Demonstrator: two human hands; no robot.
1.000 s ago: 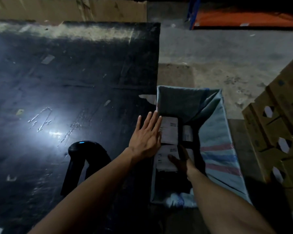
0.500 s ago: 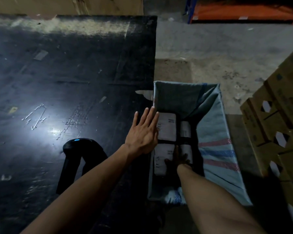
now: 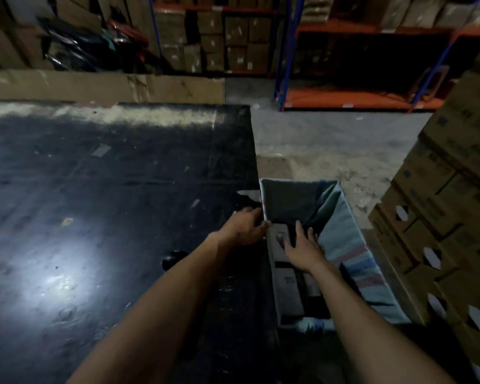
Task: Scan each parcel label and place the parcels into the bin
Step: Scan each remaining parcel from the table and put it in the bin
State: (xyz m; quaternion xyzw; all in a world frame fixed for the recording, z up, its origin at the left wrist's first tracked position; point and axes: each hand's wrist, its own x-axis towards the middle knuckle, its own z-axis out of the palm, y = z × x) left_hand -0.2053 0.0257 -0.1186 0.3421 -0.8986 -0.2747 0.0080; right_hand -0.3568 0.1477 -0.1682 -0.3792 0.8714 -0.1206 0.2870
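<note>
The bin point(image 3: 349, 234), lined with a blue-grey woven sack with red and blue stripes, stands on the floor against the right edge of the black table point(image 3: 94, 217). Several parcels point(image 3: 287, 275) with pale labels lie inside it. My left hand point(image 3: 243, 227) curls its fingers over the bin's left rim at the far corner. My right hand point(image 3: 302, 245) is inside the bin, fingers spread, palm down on the parcels, holding nothing. The black scanner point(image 3: 173, 259) sits on the table, mostly hidden behind my left forearm.
Stacked cardboard boxes point(image 3: 449, 217) with oval handle holes crowd the bin's right side. A flattened cardboard sheet point(image 3: 103, 85) lines the table's far edge. Blue and orange racking point(image 3: 344, 98) with boxes stands across the concrete floor.
My left hand went from lying flat on the table to curling over the bin's rim. My right hand moved toward the bin's far end and spread open. The camera tilted up.
</note>
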